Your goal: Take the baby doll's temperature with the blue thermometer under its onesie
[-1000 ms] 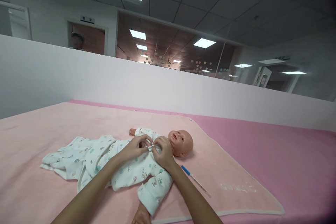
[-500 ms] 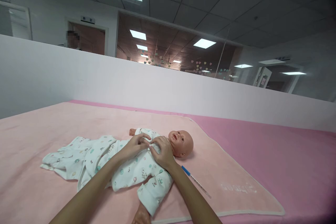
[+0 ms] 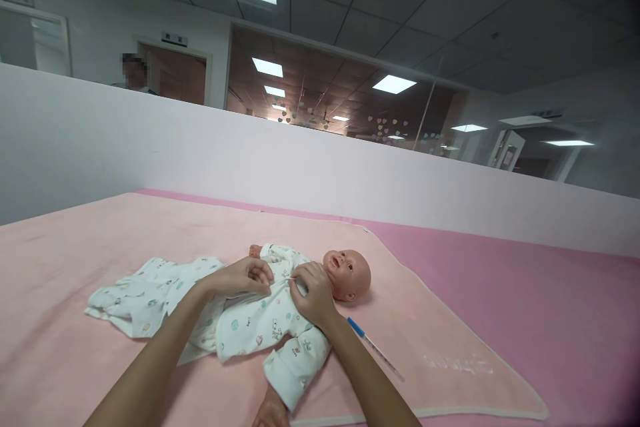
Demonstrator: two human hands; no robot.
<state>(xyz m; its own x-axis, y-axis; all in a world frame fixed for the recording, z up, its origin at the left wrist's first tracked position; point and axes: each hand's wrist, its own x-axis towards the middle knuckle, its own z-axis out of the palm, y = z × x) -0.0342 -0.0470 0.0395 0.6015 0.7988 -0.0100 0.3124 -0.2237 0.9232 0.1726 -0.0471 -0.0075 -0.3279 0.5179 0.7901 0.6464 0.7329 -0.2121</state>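
Observation:
A baby doll (image 3: 348, 273) lies on its back, head to the right, in a white printed baby shirt (image 3: 255, 330). At the upper chest, my right hand (image 3: 314, 292) is closed in a pinch on the shirt's front, near the neck. My left hand (image 3: 243, 278) rests over the doll's belly, its fingers curled in; whatever they may hold is hidden. A narrow line of fabric or a tie runs between both hands. Matching printed cloth, like trouser legs (image 3: 133, 300), spreads to the left over the doll's lower body.
Beside my right forearm lies a thin clear stick with a blue cap, like a thermometer (image 3: 375, 349). Under the doll is a peach blanket (image 3: 450, 327) over a pink mat (image 3: 565, 307). A white partition (image 3: 300, 160) stands behind; beyond it is a person (image 3: 135, 73).
My left hand has drawn back to the left, away from my right hand, opening a gap over the chest. My right hand stays at the shirt's front. The view has shifted slightly.

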